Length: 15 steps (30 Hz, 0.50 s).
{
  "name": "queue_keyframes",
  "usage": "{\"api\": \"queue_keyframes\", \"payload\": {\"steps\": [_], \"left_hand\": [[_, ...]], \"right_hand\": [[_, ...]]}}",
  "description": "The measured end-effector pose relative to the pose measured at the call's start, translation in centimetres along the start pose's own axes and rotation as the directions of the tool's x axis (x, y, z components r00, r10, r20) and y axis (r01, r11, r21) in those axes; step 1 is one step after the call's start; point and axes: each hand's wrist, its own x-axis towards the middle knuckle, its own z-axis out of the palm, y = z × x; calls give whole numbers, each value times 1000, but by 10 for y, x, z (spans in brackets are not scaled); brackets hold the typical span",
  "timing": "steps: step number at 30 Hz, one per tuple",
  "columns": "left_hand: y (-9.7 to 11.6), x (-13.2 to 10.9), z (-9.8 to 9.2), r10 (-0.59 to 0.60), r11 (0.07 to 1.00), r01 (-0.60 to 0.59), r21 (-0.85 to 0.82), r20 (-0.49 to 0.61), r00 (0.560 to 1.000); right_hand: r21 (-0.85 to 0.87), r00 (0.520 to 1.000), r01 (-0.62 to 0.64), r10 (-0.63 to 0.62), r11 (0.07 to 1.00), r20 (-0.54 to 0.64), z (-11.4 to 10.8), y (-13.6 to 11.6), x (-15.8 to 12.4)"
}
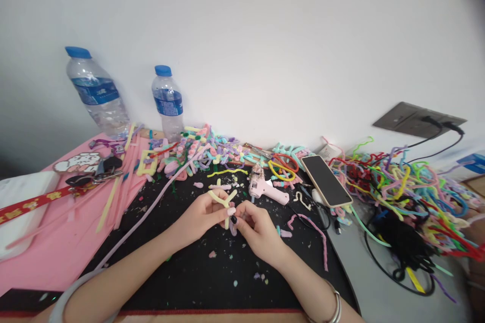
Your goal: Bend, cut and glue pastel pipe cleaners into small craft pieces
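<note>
My left hand [204,216] is closed, thumb against fingers, on a pale yellow pipe cleaner [232,197] bent into a forked shape. My right hand [261,232] pinches close beside it, thumb and fingertips pressed together at the lower end of the yellow piece. A lilac pipe cleaner bit [232,228] shows just below the fingertips; how it joins the yellow one is hidden. Both hands are raised over a black mat [189,277] strewn with small fuzzy scraps. Beyond my right hand lies a pink glue gun [268,191] on its side.
Pipe cleaner pieces [200,154] are heaped along the wall. Two water bottles [99,92] stand at the back left. On the right are a phone [328,181], a tangle of pipe cleaners [409,181] and black cable [401,247]. Pink sheets [68,262] cover the left side.
</note>
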Motion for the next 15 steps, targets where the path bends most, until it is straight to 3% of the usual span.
{"api": "queue_keyframes", "payload": {"steps": [5, 15], "left_hand": [[3, -2, 0, 27, 998, -26, 50, -20, 999], [2, -1, 3, -8, 997, 11, -72, 42, 999]], "right_hand": [[80, 997, -37, 31, 996, 73, 0, 0, -1], [-24, 991, 80, -77, 997, 110, -2, -3, -1]]}}
